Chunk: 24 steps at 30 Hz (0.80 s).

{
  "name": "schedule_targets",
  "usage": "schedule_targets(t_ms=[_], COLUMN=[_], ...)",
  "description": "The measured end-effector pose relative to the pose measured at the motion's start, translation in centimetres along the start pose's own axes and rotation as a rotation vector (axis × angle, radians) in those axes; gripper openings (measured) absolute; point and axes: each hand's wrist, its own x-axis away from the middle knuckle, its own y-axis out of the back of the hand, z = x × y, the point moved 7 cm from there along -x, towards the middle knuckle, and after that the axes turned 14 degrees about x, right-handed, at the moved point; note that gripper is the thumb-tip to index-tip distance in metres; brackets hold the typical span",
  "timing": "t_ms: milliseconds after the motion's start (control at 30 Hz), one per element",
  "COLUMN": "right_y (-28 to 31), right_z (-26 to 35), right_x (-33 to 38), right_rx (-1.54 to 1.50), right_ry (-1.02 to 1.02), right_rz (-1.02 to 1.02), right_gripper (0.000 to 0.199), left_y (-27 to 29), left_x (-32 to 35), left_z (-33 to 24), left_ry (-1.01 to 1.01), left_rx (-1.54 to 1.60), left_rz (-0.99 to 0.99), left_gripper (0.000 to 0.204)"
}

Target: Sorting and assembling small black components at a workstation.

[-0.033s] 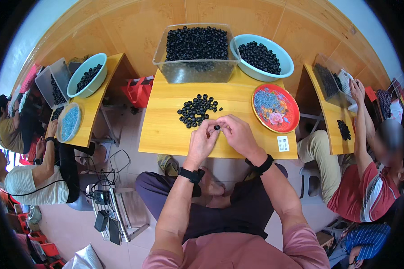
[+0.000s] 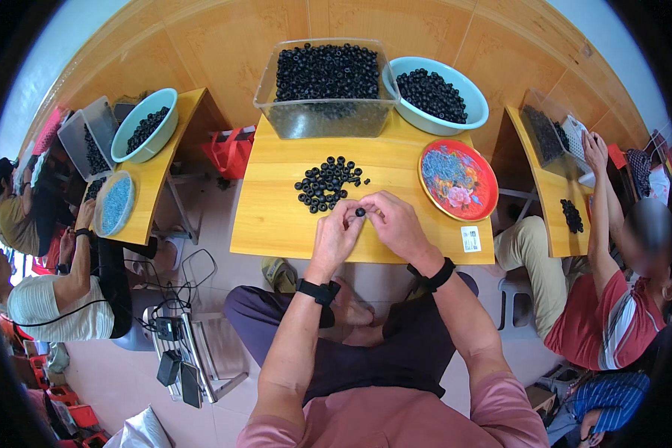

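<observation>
Holding a small, round, glossy black bead-like piece (image 2: 361,212) over the near part of the yellow wooden tabletop (image 2: 269,220). Pinched in the left hand (image 2: 336,235), with the right hand (image 2: 396,226) close alongside; cannot tell whether also gripped there. Lies just nearer than a loose cluster of matching black pieces (image 2: 323,183). Looks light, stiff, rather slippery, hardly fragile; best taken by opposite sides with fingertips.

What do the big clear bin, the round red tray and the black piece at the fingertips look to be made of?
Bin: likely glossy clear plastic; its front wall is see-through.
Tray: smooth and shiny with a flower print; plastic or coated metal, I can't tell which.
Black piece: perhaps plastic or rubber, dark and rounded; too small to be sure.
</observation>
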Motion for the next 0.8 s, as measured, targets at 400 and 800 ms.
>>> schedule_targets(t_ms=[400,800], right_y=[-1.2,-2.0], right_z=[-2.7,-4.9], right_x=[0.9,2.4], right_rx=[-0.173,-0.635], right_ry=[-0.247,-0.403], right_rz=[0.08,0.113], right_gripper=[0.017,0.015], left_y=[-0.5,-0.9], left_x=[0.1,0.6], left_z=[0.1,-1.3], left_ry=[-0.139,-0.191], left_rx=[-0.038,-0.011], left_rz=[-0.039,0.03], left_gripper=[0.023,0.016])
